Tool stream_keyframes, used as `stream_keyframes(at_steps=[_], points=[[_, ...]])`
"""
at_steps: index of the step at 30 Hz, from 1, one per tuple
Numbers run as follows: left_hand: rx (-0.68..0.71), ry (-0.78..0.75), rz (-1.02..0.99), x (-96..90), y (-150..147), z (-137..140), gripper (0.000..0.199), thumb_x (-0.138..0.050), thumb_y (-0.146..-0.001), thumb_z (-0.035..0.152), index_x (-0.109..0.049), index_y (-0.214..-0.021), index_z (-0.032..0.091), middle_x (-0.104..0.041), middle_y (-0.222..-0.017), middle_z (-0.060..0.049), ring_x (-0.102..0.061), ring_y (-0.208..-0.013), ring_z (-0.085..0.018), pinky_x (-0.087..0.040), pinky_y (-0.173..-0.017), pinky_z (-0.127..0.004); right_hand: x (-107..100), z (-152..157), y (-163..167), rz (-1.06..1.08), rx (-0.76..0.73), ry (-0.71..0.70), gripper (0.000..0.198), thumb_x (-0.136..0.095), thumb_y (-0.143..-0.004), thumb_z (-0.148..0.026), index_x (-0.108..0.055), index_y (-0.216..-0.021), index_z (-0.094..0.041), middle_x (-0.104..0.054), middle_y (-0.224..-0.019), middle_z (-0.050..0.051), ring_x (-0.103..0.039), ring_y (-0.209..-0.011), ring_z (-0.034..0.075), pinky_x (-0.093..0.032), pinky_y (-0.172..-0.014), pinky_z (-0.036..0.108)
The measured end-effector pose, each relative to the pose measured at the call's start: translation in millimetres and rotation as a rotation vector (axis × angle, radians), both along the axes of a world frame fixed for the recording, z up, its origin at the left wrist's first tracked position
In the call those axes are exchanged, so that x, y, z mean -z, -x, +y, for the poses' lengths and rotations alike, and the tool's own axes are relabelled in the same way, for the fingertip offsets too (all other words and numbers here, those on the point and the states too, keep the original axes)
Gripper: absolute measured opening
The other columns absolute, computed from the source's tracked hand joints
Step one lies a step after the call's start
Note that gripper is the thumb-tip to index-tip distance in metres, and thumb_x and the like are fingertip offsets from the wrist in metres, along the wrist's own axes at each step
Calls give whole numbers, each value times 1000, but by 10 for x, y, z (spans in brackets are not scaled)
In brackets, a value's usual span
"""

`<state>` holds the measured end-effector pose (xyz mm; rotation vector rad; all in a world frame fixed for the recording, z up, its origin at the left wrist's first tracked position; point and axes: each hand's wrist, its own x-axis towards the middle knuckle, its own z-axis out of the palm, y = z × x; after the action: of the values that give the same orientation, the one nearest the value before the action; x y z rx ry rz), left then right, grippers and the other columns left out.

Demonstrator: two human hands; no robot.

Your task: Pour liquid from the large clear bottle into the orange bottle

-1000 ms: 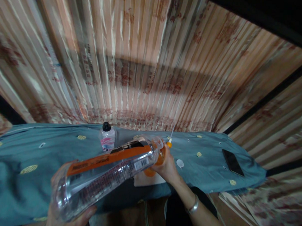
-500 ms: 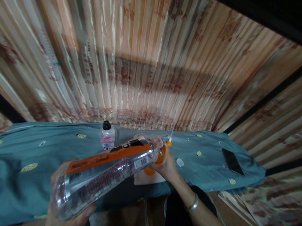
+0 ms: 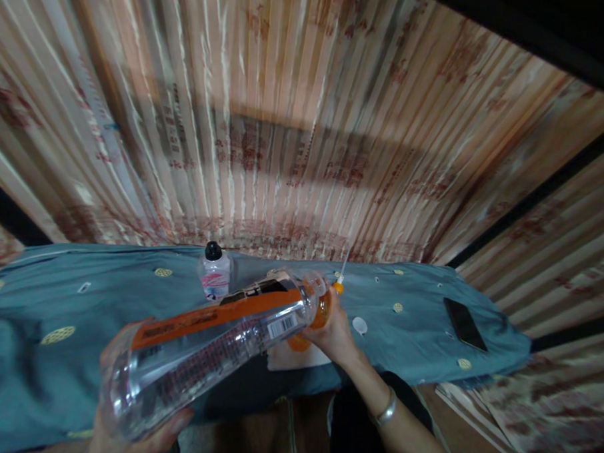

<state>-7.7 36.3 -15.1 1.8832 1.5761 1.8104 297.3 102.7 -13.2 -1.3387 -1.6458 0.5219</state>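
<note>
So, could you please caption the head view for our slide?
Left hand holds a tilted clear bottle; right hand grips an orange container.

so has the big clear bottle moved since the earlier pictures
No, not visibly: the big clear bottle, tilted in the left hand, keeps its place against the black-capped bottle standing on the sheet.

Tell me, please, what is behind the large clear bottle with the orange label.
Behind the large clear bottle, a black-capped bottle stands upright on the teal cover. What lies directly behind the orange label cannot be seen; it is covered.
</note>
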Motion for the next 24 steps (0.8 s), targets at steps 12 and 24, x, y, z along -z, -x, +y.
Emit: stream_keyframes(at_steps=[12, 24], points=[[-9, -54, 102, -55, -8, -6, 81, -65, -61, 66, -47, -131, 28, -56, -117, -19, -54, -108, -51, -40, -80, -83, 25, 14, 0, -48, 30, -19, 87, -83, -57, -29, -38, -131, -19, -62, -124, 13, -64, -112, 29, -54, -93, 39], [-2, -39, 106, -66, -3, -11, 84, -64, -62, 67, -45, -132, 24, -55, -117, -22, -53, -107, -54, -39, -75, -85, 44, 26, -6, -24, 18, 3, 86, -83, -57, -26, -38, -130, -22, -64, -119, 9, -66, -108, 28, -55, -92, 41]])
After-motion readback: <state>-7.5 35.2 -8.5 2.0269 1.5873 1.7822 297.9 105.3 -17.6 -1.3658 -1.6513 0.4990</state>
